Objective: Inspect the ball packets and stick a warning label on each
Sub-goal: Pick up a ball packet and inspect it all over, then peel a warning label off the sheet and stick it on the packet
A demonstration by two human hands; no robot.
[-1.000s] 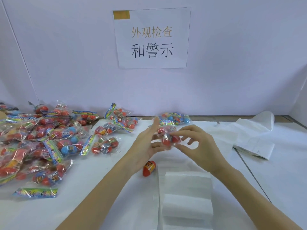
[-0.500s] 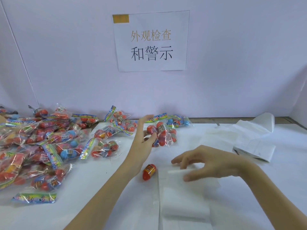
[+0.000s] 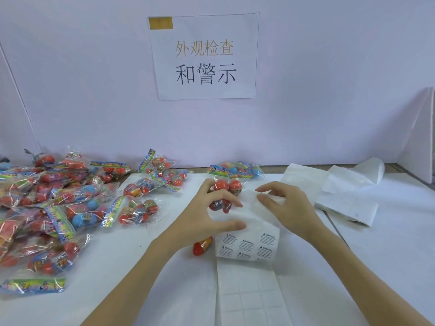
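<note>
While the left hand (image 3: 207,217) grips a ball packet (image 3: 224,192) — the right hand (image 3: 286,208) pinches the label sheet (image 3: 249,234).

1. Left hand (image 3: 202,215): bare, no glove, ring or wristband seen
2. Right hand (image 3: 289,205): bare, likewise unadorned
3. Both forearms: uncovered along the whole visible length, no sleeve edge in view
4. Fingernails: short, unpainted where visible

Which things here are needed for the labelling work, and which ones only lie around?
For the job:
- ball packet held by left hand
- warning label sheet under right hand
- packet pile

Lying about:
- loose red capsule
- folded paper
- wall sign
</note>
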